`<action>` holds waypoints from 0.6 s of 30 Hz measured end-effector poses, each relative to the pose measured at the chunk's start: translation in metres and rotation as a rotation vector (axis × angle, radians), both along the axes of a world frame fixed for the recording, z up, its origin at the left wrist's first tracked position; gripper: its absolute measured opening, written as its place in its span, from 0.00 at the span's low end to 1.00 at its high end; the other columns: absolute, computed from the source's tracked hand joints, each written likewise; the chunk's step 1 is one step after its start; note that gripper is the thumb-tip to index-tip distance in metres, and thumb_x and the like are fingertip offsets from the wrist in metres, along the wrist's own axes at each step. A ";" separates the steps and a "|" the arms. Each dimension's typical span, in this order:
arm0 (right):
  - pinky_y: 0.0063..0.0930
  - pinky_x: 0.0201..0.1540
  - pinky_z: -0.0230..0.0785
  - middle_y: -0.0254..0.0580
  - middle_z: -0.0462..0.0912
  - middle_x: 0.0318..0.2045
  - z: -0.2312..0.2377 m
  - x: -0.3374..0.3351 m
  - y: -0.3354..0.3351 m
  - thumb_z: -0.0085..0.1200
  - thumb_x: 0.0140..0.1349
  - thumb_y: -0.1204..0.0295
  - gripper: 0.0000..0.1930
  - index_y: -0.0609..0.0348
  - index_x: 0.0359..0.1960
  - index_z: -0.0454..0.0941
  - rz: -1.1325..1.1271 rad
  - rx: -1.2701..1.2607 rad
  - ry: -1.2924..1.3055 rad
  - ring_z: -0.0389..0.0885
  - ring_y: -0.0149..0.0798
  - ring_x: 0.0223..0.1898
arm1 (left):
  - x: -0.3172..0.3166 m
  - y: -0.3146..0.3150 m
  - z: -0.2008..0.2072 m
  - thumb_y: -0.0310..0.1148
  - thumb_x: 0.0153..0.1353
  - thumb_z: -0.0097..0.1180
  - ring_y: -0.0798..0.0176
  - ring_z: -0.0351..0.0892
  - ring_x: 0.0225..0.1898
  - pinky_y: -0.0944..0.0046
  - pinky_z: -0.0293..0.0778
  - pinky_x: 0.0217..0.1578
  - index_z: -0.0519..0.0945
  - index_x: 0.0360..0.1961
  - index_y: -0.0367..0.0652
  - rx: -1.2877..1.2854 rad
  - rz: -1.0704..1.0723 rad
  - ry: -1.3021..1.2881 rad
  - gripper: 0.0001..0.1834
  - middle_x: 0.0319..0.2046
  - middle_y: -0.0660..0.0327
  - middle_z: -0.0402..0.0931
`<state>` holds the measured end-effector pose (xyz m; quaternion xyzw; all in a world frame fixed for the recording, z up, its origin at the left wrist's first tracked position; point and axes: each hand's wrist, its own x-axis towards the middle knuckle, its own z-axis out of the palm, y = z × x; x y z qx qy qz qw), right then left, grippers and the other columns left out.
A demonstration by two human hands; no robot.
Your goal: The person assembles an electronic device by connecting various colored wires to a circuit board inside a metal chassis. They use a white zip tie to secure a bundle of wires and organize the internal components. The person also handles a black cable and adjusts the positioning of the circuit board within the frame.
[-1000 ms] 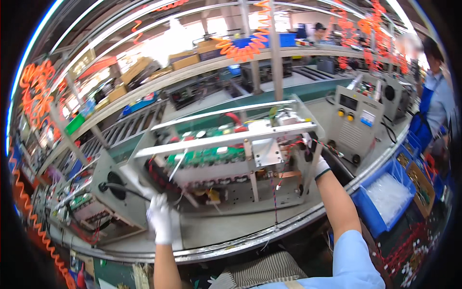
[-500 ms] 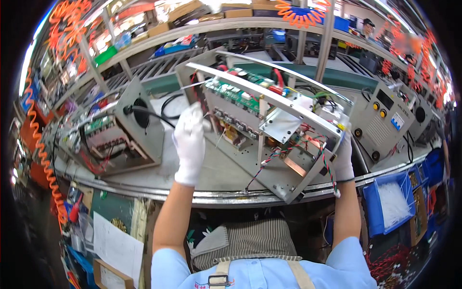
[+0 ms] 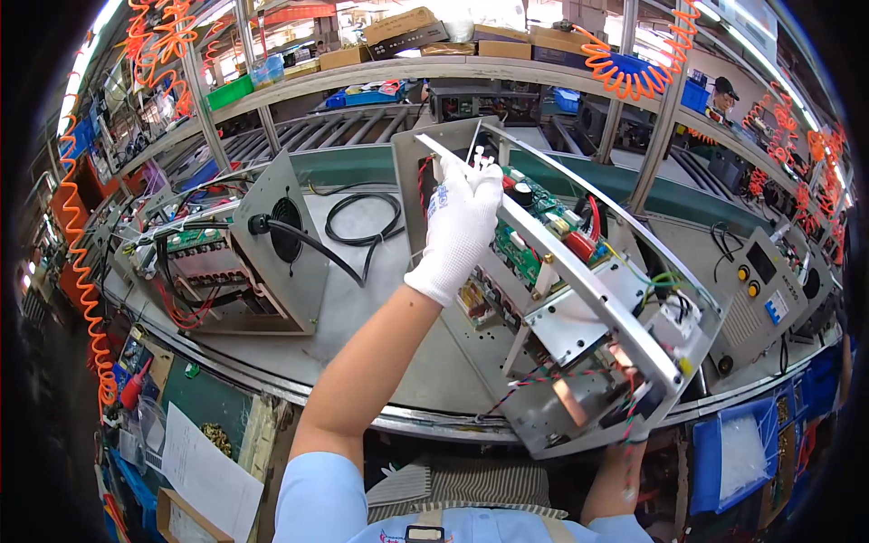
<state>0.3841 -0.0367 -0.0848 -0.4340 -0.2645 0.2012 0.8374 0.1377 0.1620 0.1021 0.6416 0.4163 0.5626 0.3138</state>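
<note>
An uncovered metal machine chassis (image 3: 625,312) stands at an angle on the bench before me. It carries a green circuit board (image 3: 520,258), a silver plate (image 3: 579,312) and twisted red, green and black wires. My left hand (image 3: 462,222), in a white knit glove, reaches over the far end of its near top rail. Its fingers are closed, with small white plugs (image 3: 482,158) at the fingertips; what they grip is partly hidden. At the near right corner of the chassis is my right hand (image 3: 639,433), gloved and mostly covered by the panel, its fingers out of sight.
Another open chassis with a fan (image 3: 288,226) stands left, beside a coiled black cable (image 3: 362,222). A grey unit with yellow knobs (image 3: 756,294) stands right. Blue bins (image 3: 738,452) hang at the bench's near edge. Rollers (image 3: 335,136) run behind; orange coiled hoses (image 3: 634,68) hang above.
My left hand has moved right and up, from beside the chassis to its top rail. The chassis has turned, its near right corner swinging toward me; my right hand has moved lower with it.
</note>
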 end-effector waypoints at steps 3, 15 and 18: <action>0.34 0.51 0.74 0.52 0.70 0.57 -0.004 -0.038 -0.017 0.37 0.72 0.52 0.31 0.66 0.66 0.56 -0.152 -0.022 -0.076 0.75 0.42 0.54 | 0.001 0.034 -0.002 0.40 0.65 0.51 0.62 0.76 0.34 0.65 0.72 0.38 0.74 0.42 0.33 0.126 -0.076 0.048 0.17 0.32 0.55 0.78; 0.30 0.57 0.60 0.47 0.69 0.51 0.023 -0.165 -0.046 0.52 0.66 0.64 0.27 0.70 0.59 0.59 0.270 -0.074 -0.395 0.68 0.35 0.52 | -0.121 -0.013 0.085 0.36 0.68 0.47 0.65 0.78 0.39 0.68 0.71 0.44 0.79 0.50 0.34 0.466 -0.011 0.449 0.18 0.29 0.58 0.81; 0.29 0.55 0.62 0.43 0.71 0.46 0.041 -0.146 -0.043 0.48 0.68 0.61 0.23 0.68 0.55 0.65 0.361 0.017 -0.548 0.69 0.34 0.48 | -0.132 -0.102 0.074 0.35 0.69 0.45 0.69 0.77 0.36 0.68 0.71 0.43 0.79 0.50 0.34 0.796 0.317 0.657 0.17 0.27 0.59 0.80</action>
